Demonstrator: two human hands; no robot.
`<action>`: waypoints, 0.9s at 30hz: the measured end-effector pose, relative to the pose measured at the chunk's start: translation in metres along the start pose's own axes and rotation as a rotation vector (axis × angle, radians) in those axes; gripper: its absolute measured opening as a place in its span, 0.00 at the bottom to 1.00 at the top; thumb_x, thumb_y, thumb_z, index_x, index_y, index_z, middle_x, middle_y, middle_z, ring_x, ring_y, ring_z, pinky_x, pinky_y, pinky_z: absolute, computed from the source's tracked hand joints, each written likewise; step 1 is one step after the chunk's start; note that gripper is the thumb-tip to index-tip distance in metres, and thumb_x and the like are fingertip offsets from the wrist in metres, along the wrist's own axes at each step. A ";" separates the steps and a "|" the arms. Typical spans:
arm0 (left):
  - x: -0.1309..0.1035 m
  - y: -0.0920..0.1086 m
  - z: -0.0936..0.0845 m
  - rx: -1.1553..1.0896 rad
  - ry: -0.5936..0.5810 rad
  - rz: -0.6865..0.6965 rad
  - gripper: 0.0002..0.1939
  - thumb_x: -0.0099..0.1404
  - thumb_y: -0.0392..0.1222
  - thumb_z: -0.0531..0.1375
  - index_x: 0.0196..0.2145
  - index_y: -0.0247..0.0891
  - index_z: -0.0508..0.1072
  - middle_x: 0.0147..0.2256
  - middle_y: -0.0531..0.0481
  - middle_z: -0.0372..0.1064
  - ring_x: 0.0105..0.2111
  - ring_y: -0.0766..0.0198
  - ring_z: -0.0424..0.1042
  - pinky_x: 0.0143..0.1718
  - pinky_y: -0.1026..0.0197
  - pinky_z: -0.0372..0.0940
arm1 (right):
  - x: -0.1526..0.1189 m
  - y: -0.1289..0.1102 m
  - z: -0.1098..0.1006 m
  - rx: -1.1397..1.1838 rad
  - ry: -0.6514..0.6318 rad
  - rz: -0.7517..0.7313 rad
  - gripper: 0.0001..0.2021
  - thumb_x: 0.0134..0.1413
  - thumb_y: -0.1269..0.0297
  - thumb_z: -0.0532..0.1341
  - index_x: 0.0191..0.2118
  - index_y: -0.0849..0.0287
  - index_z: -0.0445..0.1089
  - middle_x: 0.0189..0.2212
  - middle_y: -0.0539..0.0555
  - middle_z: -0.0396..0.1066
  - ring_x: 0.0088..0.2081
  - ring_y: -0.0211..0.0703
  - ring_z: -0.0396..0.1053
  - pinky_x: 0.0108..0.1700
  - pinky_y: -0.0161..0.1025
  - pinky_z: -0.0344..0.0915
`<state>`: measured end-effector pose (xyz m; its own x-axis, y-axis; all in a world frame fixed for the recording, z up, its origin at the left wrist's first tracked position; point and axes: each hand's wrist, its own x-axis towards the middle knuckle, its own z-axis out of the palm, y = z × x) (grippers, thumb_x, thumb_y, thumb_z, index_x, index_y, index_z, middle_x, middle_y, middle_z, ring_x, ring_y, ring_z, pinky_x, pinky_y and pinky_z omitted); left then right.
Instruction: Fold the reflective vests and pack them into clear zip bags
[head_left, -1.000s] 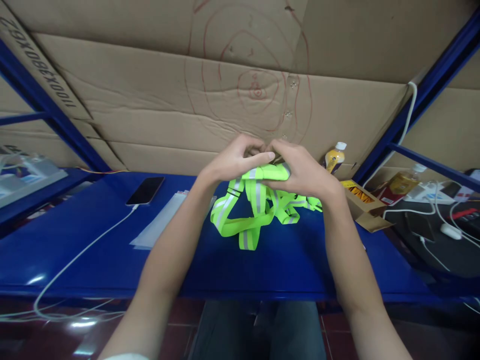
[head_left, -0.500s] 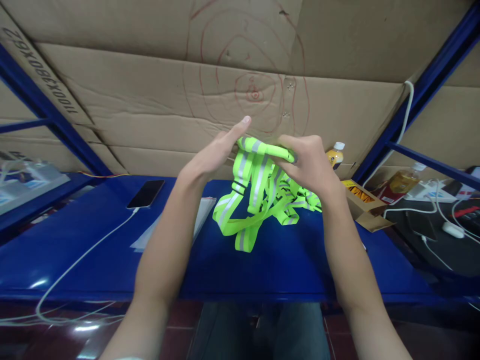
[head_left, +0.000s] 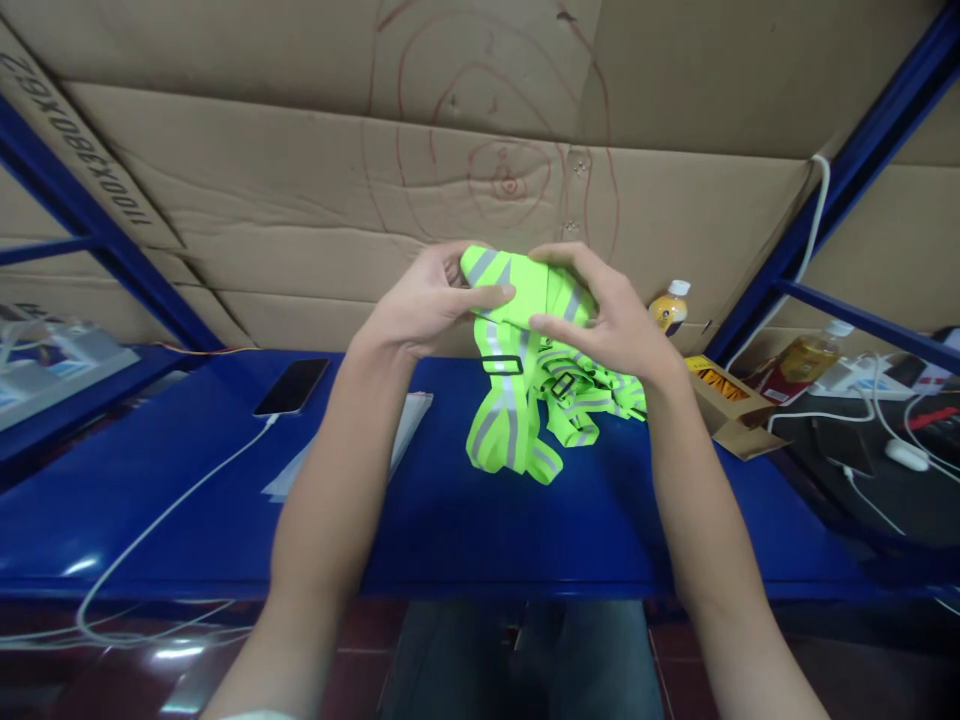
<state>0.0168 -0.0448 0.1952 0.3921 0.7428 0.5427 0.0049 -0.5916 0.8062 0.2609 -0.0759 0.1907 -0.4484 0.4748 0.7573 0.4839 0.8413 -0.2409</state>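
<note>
A neon-yellow reflective strap [head_left: 525, 285] with silver stripes is bunched into a flat folded bundle between my two hands, above the blue table. My left hand [head_left: 431, 300] grips its left end, thumb across the front face. On the right end, my right hand [head_left: 611, 310] closes with thumb in front and fingers over the top. Below the bundle hang loose lengths of strap with a black slider buckle [head_left: 502, 365]. Behind and to the right lies a heap of similar reflective straps [head_left: 592, 390], partly hidden by my right hand.
On the blue table [head_left: 480, 540] a phone [head_left: 292, 387] on a white cable lies left, beside white plastic sheets [head_left: 409, 425] under my left forearm. At right stand an open carton [head_left: 731, 405] and an orange-drink bottle [head_left: 671, 307]. A cardboard wall [head_left: 285, 180] rises behind.
The strap's top edge has tipped over, so its flat folded face now shows. My left thumb has come down onto it, and the hanging loops have swung right.
</note>
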 end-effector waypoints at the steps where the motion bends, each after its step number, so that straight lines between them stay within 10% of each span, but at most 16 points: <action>1: 0.000 -0.001 0.000 0.000 -0.002 0.017 0.25 0.56 0.55 0.80 0.39 0.38 0.76 0.33 0.48 0.74 0.34 0.59 0.76 0.32 0.59 0.71 | -0.001 0.003 -0.003 0.028 0.006 0.022 0.30 0.67 0.40 0.67 0.64 0.54 0.71 0.59 0.61 0.76 0.58 0.56 0.74 0.60 0.50 0.72; 12: 0.001 -0.005 0.005 0.029 -0.078 0.111 0.28 0.55 0.58 0.81 0.43 0.41 0.77 0.38 0.48 0.73 0.41 0.55 0.76 0.40 0.58 0.74 | -0.004 0.015 -0.017 0.102 -0.083 0.143 0.30 0.55 0.31 0.72 0.43 0.57 0.77 0.34 0.50 0.75 0.33 0.41 0.68 0.35 0.38 0.65; 27: 0.005 -0.018 0.006 0.008 -0.080 0.018 0.25 0.56 0.55 0.80 0.37 0.38 0.73 0.34 0.48 0.74 0.34 0.60 0.74 0.35 0.60 0.70 | -0.006 0.014 -0.022 0.060 0.117 0.114 0.21 0.63 0.39 0.69 0.41 0.54 0.75 0.37 0.53 0.75 0.39 0.46 0.71 0.43 0.44 0.71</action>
<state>0.0239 -0.0323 0.1822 0.4644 0.7049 0.5362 0.0049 -0.6074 0.7944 0.2871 -0.0731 0.1960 -0.3011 0.5376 0.7876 0.4797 0.7992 -0.3621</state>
